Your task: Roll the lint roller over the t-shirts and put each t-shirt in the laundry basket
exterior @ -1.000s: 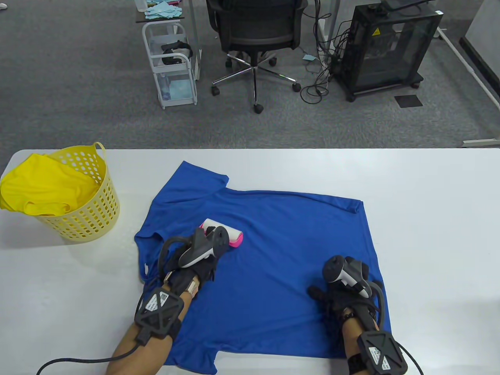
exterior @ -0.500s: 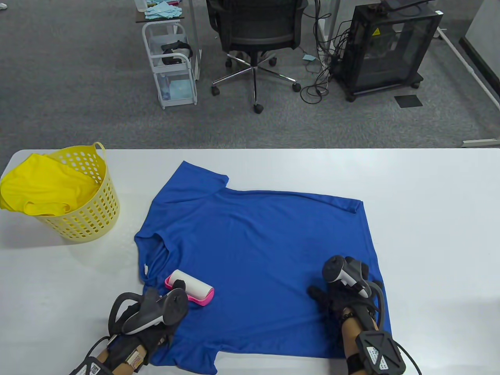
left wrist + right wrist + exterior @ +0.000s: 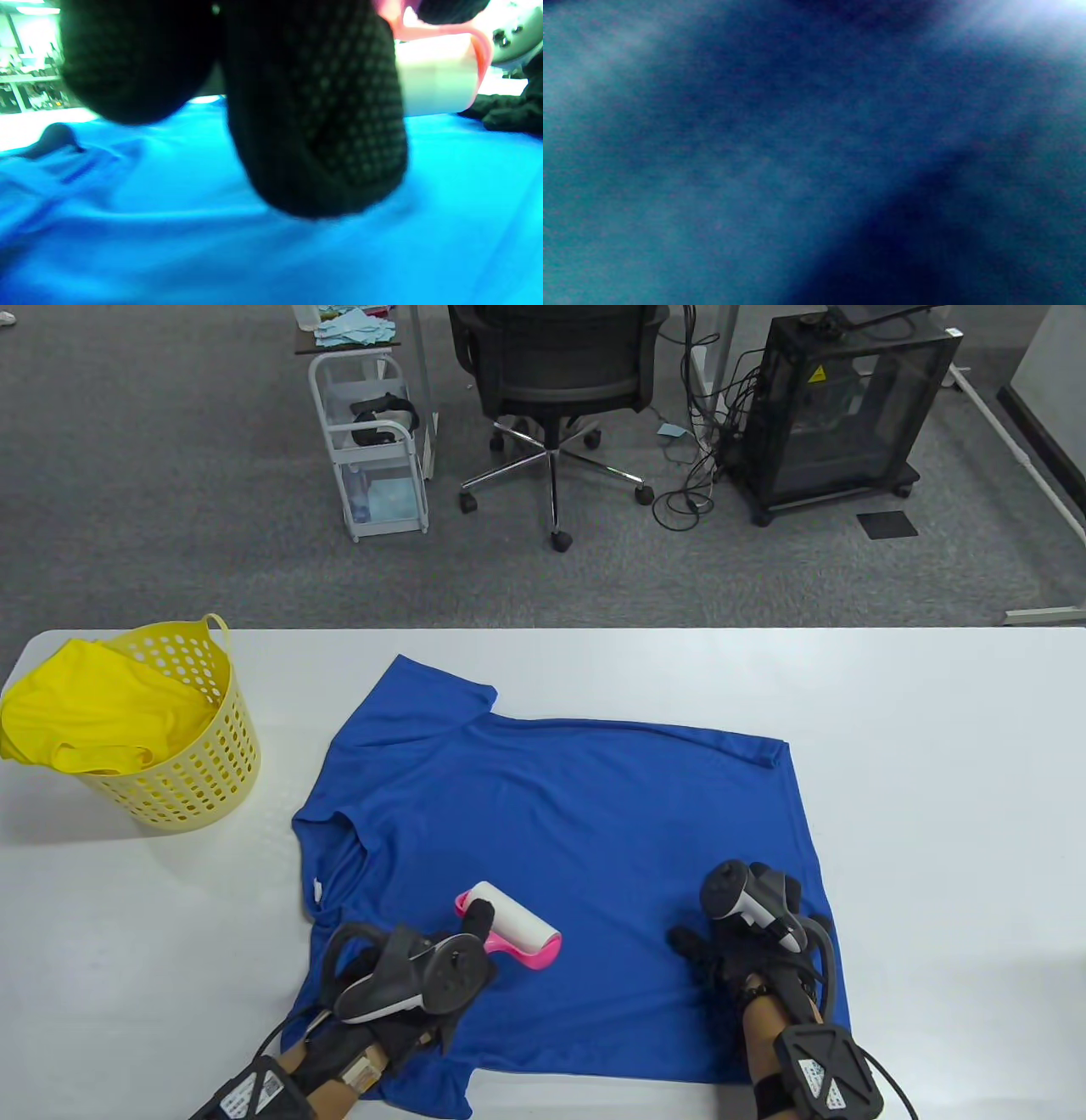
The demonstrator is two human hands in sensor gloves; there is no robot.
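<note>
Two hands work the blue t-shirt (image 3: pixel 560 848): left hand (image 3: pixel 407 984) grips the lint roller (image 3: pixel 513 929), right hand (image 3: pixel 730 950) lies flat, pinning it. Rolling is underway; next, another stroke.

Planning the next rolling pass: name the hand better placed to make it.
Left. The left hand already grips the lint roller on the blue t-shirt; the right hand rests on its lower corner.

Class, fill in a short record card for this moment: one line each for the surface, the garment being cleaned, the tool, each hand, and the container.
surface: white table
garment: blue t-shirt spread flat
tool: lint roller, pink frame, on the shirt's near left part
left hand: grips the roller
right hand: rests on the shirt's near right corner
container: yellow laundry basket, far left, yellow garment inside
</note>
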